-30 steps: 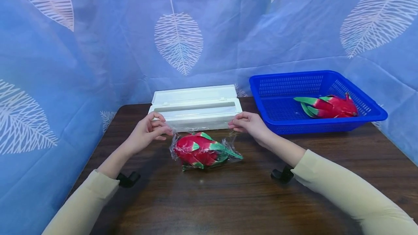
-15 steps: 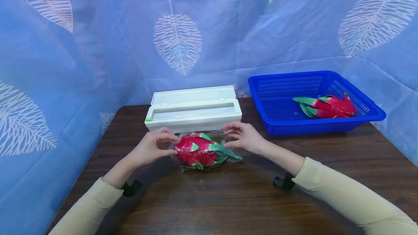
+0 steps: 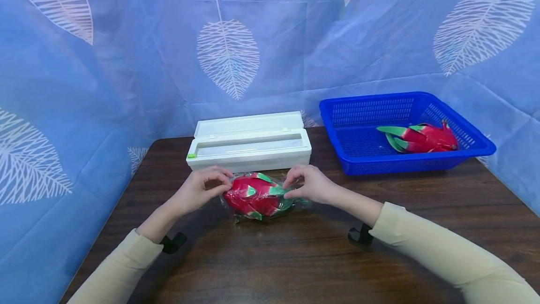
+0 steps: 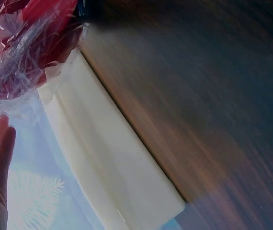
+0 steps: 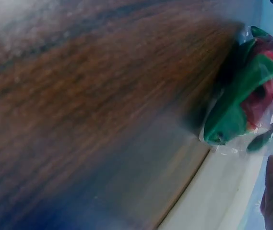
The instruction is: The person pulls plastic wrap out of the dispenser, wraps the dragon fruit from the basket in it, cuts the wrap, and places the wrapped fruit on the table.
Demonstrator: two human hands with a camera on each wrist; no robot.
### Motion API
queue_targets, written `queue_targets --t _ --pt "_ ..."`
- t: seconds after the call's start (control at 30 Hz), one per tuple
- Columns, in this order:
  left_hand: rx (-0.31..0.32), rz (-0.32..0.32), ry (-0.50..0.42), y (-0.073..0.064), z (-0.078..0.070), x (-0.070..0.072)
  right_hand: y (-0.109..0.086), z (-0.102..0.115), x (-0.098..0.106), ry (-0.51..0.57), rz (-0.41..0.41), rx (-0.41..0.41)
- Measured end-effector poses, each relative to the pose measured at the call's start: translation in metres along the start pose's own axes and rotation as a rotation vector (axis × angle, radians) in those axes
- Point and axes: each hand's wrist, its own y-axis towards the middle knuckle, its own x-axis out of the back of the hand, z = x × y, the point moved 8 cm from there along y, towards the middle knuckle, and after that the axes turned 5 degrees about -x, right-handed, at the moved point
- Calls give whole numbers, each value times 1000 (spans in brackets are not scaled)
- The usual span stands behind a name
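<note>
A dragon fruit (image 3: 257, 198), red with green-tipped scales, lies on the table in crinkled clear plastic wrap (image 4: 18, 72). My left hand (image 3: 204, 187) is at its left end, thumb and fingertips pinching the wrap. At the opposite end, my right hand (image 3: 312, 185) has thumb and index finger bent around the wrap beside the green leaf tips. In the right wrist view, film covers the leafy end of the fruit (image 5: 246, 103), with the right fingertips close by. Behind the fruit stands a white wrap dispenser box (image 3: 253, 159), its lid raised.
A blue plastic basket (image 3: 350, 158) stands at the back right, with a second dragon fruit (image 3: 430, 138) lying in it. A green slider (image 3: 191, 155) sits at the dispenser's left end. Blue leaf-print cloth (image 3: 270, 60) hangs behind the dark wooden table (image 3: 261, 266).
Both hands have come down from the dispenser's front edge to the fruit's two ends, bringing the film against it. The right hand has moved further inward. The fruit stays in place.
</note>
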Motion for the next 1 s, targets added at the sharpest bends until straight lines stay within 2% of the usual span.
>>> queue_targets --t 0.17,0.3,0.47,0.53,0.67,0.73,0.77,0.9,1.0 --pt "35 7 -86 -1 2 -3 0 1 4 28 -37 30" --pt "37 19 -81 -1 2 -6 1 2 5 65 -36 41" --pt "22 78 -52 3 1 -12 7 4 14 119 -55 -6" --pt "17 102 -57 3 1 -13 9 5 20 73 -91 -7" --pt "20 137 -63 3 1 -14 16 15 28 -161 -170 77" --pt "16 145 -46 3 1 -14 20 18 32 -239 -211 79" --pt "14 150 -35 4 1 -14 22 18 33 -249 -225 67" --pt "-3 164 26 6 -2 -14 28 16 46 -170 -299 -26" --pt "-6 175 53 8 -4 -15 28 17 53 -143 -318 -37"
